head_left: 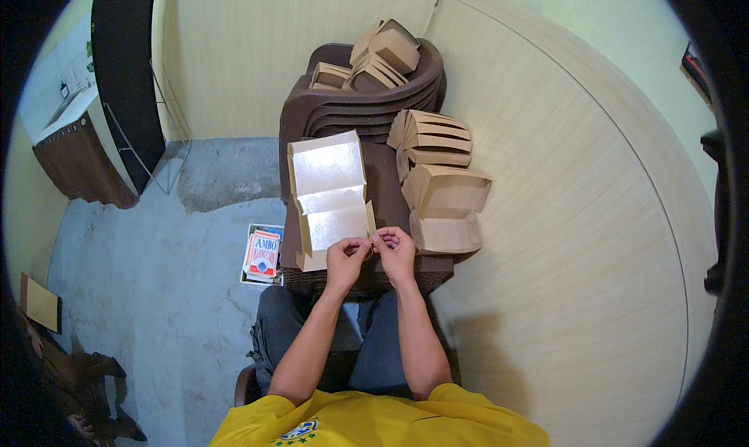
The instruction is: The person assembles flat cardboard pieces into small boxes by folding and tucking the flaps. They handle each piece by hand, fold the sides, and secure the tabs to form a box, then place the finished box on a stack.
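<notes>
A cardboard food box (333,163) lies opened out in front of me on a stack of dark brown chairs, its shiny inside facing up and its side flaps partly raised. At its near right corner my left hand (348,260) pinches the edge of the cardboard. Close beside it my right hand (395,252) pinches a flap at the same corner, thumb and forefinger together. The fingertips of both hands almost meet there and cover the exact fold. Just right of my hands stand nested folded boxes (446,188), brown outside, with lids up.
The brown chair stack (390,183) bears the boxes; more folded boxes (384,57) sit on its far seat. A small carton of packets (264,256) stands on the blue-grey floor (179,291) at left. A pale wooden partition (577,213) rises close on the right.
</notes>
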`<state>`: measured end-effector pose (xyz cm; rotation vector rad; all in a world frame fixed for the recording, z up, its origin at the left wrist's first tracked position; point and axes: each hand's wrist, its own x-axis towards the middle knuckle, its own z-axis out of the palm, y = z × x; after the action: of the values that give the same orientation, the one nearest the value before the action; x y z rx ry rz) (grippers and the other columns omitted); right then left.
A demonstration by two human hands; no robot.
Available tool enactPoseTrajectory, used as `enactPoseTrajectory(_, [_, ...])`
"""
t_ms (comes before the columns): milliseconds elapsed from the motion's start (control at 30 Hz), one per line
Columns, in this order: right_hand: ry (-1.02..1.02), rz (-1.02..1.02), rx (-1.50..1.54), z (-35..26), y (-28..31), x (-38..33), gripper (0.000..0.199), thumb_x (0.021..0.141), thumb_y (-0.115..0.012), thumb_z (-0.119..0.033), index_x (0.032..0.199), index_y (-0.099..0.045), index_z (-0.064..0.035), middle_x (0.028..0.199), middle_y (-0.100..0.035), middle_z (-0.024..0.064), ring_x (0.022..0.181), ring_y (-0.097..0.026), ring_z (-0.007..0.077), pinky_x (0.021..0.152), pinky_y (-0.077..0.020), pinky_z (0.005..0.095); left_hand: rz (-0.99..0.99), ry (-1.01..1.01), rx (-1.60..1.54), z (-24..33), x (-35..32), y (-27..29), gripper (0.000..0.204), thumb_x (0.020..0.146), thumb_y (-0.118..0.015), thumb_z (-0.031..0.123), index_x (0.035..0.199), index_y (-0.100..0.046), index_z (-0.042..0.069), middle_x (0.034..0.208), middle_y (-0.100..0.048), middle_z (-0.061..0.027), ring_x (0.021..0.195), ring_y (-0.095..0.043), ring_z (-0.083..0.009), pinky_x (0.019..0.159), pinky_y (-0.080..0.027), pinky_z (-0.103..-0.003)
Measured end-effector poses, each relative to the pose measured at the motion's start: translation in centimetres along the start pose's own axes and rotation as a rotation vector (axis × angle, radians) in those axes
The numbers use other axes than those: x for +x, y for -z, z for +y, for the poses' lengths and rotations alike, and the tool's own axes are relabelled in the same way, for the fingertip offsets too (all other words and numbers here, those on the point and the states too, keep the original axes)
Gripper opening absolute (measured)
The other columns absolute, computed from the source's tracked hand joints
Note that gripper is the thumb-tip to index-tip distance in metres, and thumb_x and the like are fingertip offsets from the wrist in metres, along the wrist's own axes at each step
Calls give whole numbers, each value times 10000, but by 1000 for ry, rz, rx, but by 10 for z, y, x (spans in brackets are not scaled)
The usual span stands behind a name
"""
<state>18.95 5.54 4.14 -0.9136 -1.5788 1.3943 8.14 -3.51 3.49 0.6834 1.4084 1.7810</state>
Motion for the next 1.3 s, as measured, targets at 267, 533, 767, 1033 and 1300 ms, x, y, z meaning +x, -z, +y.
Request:
enactPoseTrajectory(267, [-105,-26,67,-4,3,3,142,965,-765,25,1092,-704,19,988,-737,81,874,-707,134,781,-639,287,-35,-105,103,-8,4,2,116,1054,-686,83,1085,-693,-28,932,-728,-47,846,-655,-109,791,-541,-275])
enactPoseTrajectory(533, [-172,-62,67,-12,5,3,129,950,-782,31,1067,-729,20,968,-756,84,866,-719,134,760,-626,277,-41,-124,54,-19,5,4,109,1042,-692,55,1127,-682,-12,996,-744,-69,920,-699,-141,849,-574,-304])
enactPoseTrajectory(767, [-160,-47,-34,-11,1,-1,86,993,-740,-1,1064,-762,42,1005,-779,105,899,-735,140,773,-622,294,0,-113,-36,-21,9,2,129,994,-699,2,1118,-696,-36,984,-756,-89,873,-731,-148,813,-605,-299])
enactPoseTrajectory(1033, [-100,-100,-86,-6,3,2,150,1000,-712,8,1148,-738,0,958,-731,47,855,-686,119,765,-599,276,65,-18,243,-7,15,4,128,938,-761,38,1032,-746,-47,937,-783,-103,846,-751,-143,767,-613,-308])
enactPoseTrajectory(1300, [-130,-114,-30,-9,8,-2,135,973,-747,16,1108,-732,13,969,-750,66,835,-695,113,733,-593,273,32,-90,157,-15,9,1,85,993,-712,0,1066,-752,-15,915,-769,-78,849,-719,-134,764,-597,-299])
